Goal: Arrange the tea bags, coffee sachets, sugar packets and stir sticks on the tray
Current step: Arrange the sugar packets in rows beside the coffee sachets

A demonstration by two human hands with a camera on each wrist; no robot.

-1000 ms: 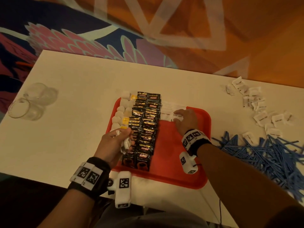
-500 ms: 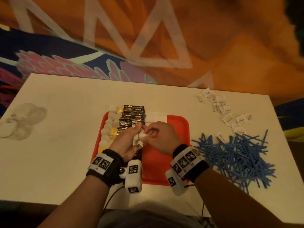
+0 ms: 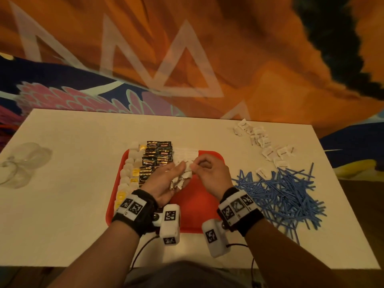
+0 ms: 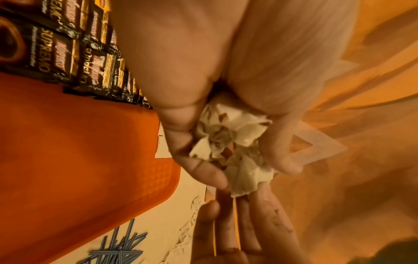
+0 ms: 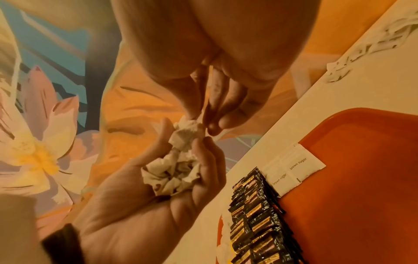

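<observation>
Red tray (image 3: 193,206) at table centre: white tea bags (image 3: 128,173) along its left edge, black coffee sachets (image 3: 155,161) beside them, white sugar packets (image 3: 186,155) at its far edge. More crumpled packets (image 3: 178,180) above it; blue stir sticks (image 3: 280,192) heaped right of it

White table (image 3: 83,204) bears a red tray (image 3: 195,206), blue stir sticks (image 3: 286,190), loose white packets (image 3: 268,150), clear cups (image 3: 22,163)

The scene is dimly lit in warm orange tones — edges are bent by wide-angle distortion, and close skin is blurred.
</observation>
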